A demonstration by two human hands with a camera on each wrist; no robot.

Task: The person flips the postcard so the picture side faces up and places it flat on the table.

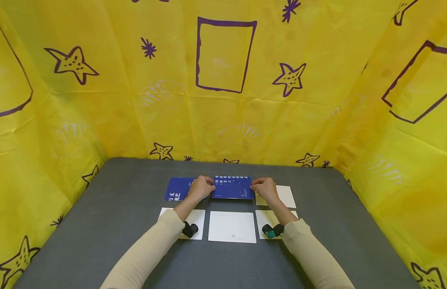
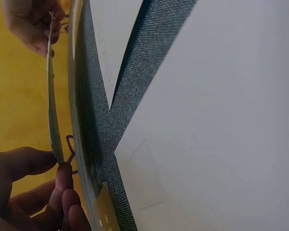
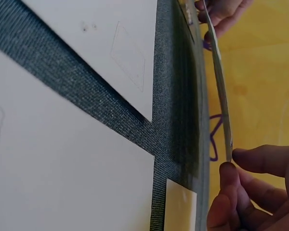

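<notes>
Plainly, left grip (image 1: 201, 187) and right grip (image 1: 265, 189) pinch opposite sides of one blue card (image 1: 233, 188).

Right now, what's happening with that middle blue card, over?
Left hand and right hand pinching opposite edges of blue card. Card held above table. Nothing visibly in the way.

We wore a plain cream left sleeve (image 1: 146, 253) and a matching right sleeve (image 1: 315, 253), plus a small black left wrist gadget (image 1: 191, 230) and a black right wrist gadget (image 1: 278, 230) with a green patch (image 1: 270, 234).
</notes>
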